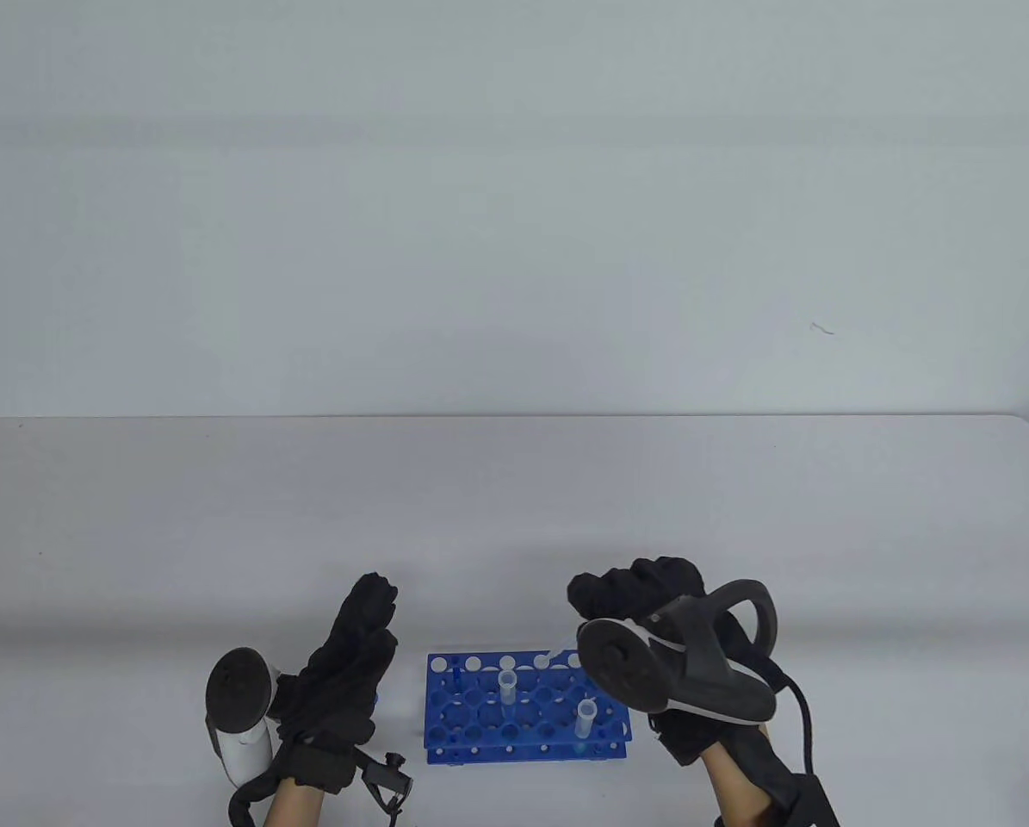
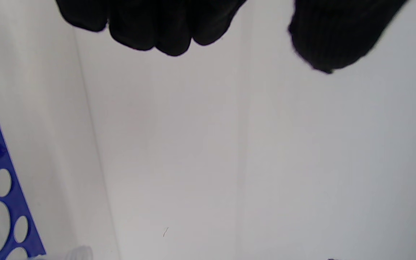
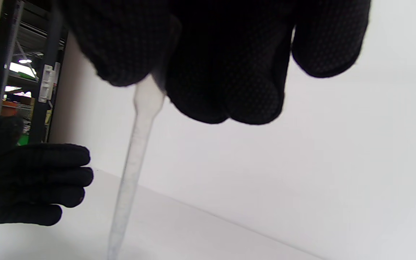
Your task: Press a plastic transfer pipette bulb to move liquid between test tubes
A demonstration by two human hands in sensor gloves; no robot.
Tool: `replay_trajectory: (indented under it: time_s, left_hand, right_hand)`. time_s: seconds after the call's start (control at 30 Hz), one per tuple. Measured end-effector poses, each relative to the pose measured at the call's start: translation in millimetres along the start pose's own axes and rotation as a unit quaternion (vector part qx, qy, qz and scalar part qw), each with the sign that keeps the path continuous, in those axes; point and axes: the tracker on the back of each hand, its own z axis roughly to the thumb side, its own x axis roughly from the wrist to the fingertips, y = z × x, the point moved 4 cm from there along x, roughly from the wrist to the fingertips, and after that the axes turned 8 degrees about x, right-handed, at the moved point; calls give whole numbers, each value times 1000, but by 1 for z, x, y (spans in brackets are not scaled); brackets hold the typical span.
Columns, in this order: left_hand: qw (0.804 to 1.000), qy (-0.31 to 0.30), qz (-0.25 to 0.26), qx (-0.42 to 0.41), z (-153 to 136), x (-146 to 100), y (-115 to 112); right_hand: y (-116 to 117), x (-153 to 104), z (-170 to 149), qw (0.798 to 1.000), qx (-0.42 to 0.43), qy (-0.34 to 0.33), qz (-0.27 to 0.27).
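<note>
One dropper (image 3: 135,151) hangs from the right hand (image 3: 208,61), fingers pinching its soft bulb, above the right side of the blue rack (image 1: 527,711). It looks light, thin and bendy, so a gentle squeeze at the bulb should do. The left hand (image 1: 342,680) stands left of the rack, fingers straight and together, holding nothing.

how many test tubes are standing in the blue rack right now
2. One test tube stands near the middle of the blue rack; the other stands toward its front right. The right hand covers the rack's far right corner, so another may be hidden.

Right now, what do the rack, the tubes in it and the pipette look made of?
Rack: glossy blue moulded plastic, by its punched round holes. Tubes: clear, faintly cloudy, probably plastic. Pipette the right hand grips: translucent, frosted soft plastic.
</note>
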Motion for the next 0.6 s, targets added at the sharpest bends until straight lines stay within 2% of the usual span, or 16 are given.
replay_trajectory:
  time_s: [0.23,0.6]
  left_hand:
    - [1000,1,-2,2,-1,0,-1]
    - [1000,2,-4,3,-1,-1,-2]
  right_hand:
    - [6,-10,-20,997,20,21,68]
    - [37,4,-10,993,-11,10,116]
